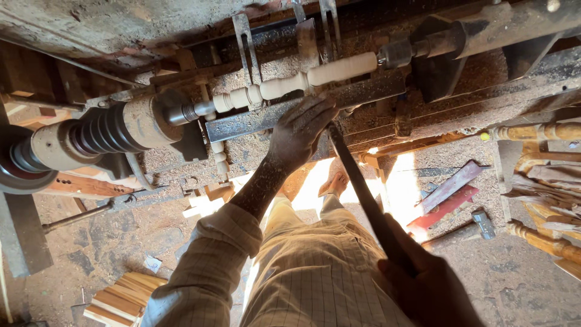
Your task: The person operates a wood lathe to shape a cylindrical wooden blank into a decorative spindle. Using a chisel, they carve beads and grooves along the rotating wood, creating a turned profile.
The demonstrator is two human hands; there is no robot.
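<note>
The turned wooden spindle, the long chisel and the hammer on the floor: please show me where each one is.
turned wooden spindle (339, 68), head view, on its smooth pale right section.
long chisel (362, 188), head view, on mid-shaft.
hammer (483, 223), head view, on its metal head.

Warm daylight falls in hard patches on the floor (399, 188), blown out to near white beside the trousers, while the top left lies in dull shade. The right hand (433, 287) sits dark and underexposed at the bottom edge. Focus is fairly sharp mid-frame; wide-angle stretch bends the edges
</note>
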